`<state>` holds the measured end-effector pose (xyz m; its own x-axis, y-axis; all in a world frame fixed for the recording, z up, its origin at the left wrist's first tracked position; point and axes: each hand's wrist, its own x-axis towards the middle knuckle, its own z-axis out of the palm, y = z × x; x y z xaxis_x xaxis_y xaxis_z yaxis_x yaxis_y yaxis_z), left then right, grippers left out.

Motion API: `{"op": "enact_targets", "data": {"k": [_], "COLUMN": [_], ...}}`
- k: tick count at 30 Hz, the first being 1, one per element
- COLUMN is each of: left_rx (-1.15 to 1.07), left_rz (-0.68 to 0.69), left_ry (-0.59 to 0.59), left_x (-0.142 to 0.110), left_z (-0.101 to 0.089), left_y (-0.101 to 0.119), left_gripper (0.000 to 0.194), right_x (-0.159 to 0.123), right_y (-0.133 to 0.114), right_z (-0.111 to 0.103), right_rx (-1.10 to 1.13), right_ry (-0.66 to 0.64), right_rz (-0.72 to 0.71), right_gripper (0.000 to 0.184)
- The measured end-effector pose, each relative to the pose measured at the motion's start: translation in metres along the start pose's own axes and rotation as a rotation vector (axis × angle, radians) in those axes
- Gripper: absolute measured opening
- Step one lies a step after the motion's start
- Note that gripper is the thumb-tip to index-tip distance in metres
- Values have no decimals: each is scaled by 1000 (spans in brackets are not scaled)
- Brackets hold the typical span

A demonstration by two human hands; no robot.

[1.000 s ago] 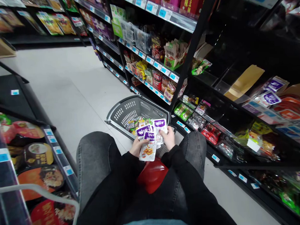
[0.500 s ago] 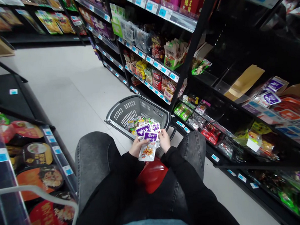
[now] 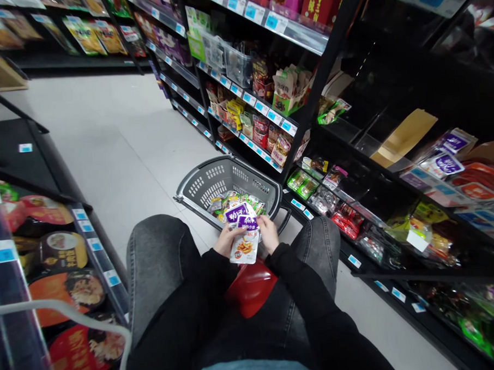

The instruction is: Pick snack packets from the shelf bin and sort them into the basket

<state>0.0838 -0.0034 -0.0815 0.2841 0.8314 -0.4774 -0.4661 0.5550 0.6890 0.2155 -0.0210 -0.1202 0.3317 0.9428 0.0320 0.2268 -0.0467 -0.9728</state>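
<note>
Several purple-and-white snack packets (image 3: 245, 247) are between my two hands, fanned over one another, with the front one showing a picture of food. My left hand (image 3: 226, 242) is closed on their left side. On the right, the fingers of my right hand (image 3: 267, 234) pinch the upper edge of the packets. Just beyond my hands is a grey shopping basket (image 3: 195, 184) with slotted walls, and small colourful snack packets (image 3: 221, 204) lie in it. A glossy red object (image 3: 253, 288) shows between my legs, partly covered by my sleeves.
Shelves of packaged snacks (image 3: 288, 90) rise ahead and to the right. Similar purple-and-white packets (image 3: 446, 164) lie in a shelf box at the right. To the left, a low shelf holds round-lidded food bowls (image 3: 64, 252). Pale floor (image 3: 101, 131) stretches ahead on the left.
The packets at my right hand have drawn in behind the front packet, so the fan is narrower. My right hand has shifted slightly left. The basket stays in place.
</note>
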Motion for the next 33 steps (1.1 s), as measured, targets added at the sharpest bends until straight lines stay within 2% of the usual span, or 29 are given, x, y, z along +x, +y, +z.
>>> {"op": "enact_targets", "data": {"k": [4, 7, 12, 15, 18, 21, 23, 25, 28, 31, 33], "left_rx": [3, -31, -73, 21, 107, 50, -18, -54, -53, -19, 27], "left_rz": [30, 36, 107, 189, 182, 126, 96, 62, 45, 83, 113], "left_ry": [10, 37, 88, 152, 119, 39, 16, 0, -12, 18, 66], "left_x": [2, 4, 11, 14, 15, 18, 23, 28, 33, 34, 35], "left_z": [-1, -1, -2, -5, -6, -7, -8, -10, -12, -14, -16], "left_y": [-3, -5, -8, -14, -22, -26, -27, -27, -28, -30, -32], "left_gripper": [45, 44, 52, 53, 54, 49, 38, 29, 23, 19, 18], "right_x": [-3, -2, 9, 12, 6, -3, -7, -9, -12, -15, -15], "right_y": [-10, -12, -13, -17, -24, -30, -31, -31, -29, -22, -15], "right_z": [-1, -3, -21, -31, -29, -18, -10, -5, 1, 7, 11], "right_rx": [-115, -174, -134, -100, -69, 61, 193, 228, -11, -221, -228], "right_ry": [47, 128, 345, 412, 275, 0, -191, -298, -216, -64, 1], "right_rz": [-37, -63, 24, 6, -70, -141, -156, -172, -224, -167, -72], "right_gripper": [20, 10, 18, 20, 22, 27, 37, 41, 36, 60, 69]}}
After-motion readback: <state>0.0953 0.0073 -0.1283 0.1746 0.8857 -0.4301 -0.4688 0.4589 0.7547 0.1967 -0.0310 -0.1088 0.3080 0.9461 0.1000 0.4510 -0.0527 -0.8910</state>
